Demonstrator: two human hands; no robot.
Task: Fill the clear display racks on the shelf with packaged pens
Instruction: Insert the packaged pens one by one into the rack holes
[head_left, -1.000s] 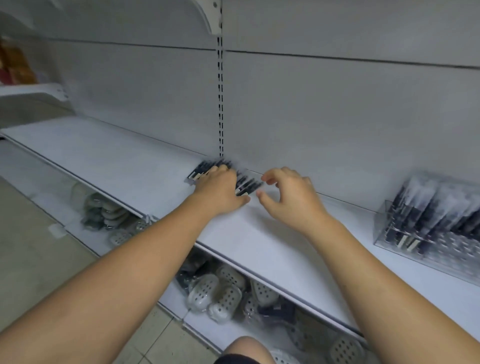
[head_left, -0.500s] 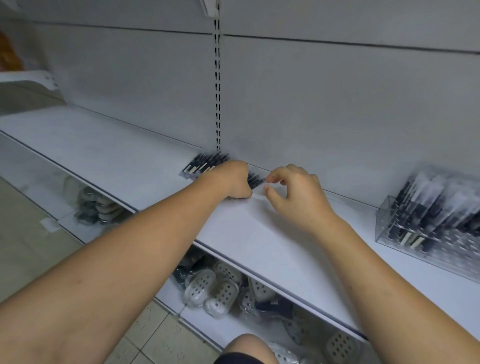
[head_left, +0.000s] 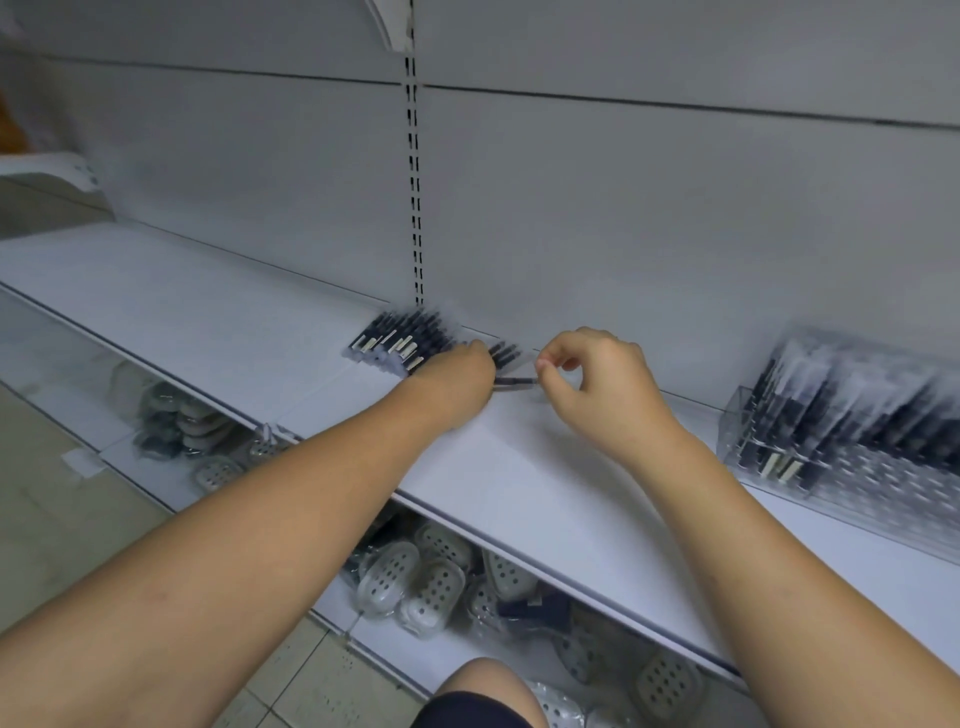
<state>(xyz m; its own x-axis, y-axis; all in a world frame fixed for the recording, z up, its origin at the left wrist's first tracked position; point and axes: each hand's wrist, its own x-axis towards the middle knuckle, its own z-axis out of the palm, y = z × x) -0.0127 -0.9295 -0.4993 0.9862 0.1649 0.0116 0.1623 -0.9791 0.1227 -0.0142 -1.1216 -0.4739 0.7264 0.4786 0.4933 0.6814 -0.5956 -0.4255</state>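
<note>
Our right hand (head_left: 597, 384) pinches one end of a pen (head_left: 514, 383) that lies left to right just over the shelf (head_left: 208, 332). The pen's other end is under our left hand (head_left: 457, 379). That hand rests on the pile (head_left: 400, 338) at the back wall. Its fingers are hidden, so we cannot tell its grip. The rack (head_left: 841, 431) stands well to the right.

Matt white shelf (head_left: 218, 332), glossy clear plastic rack (head_left: 852, 457), shiny clear-wrapped pens (head_left: 400, 338).
</note>
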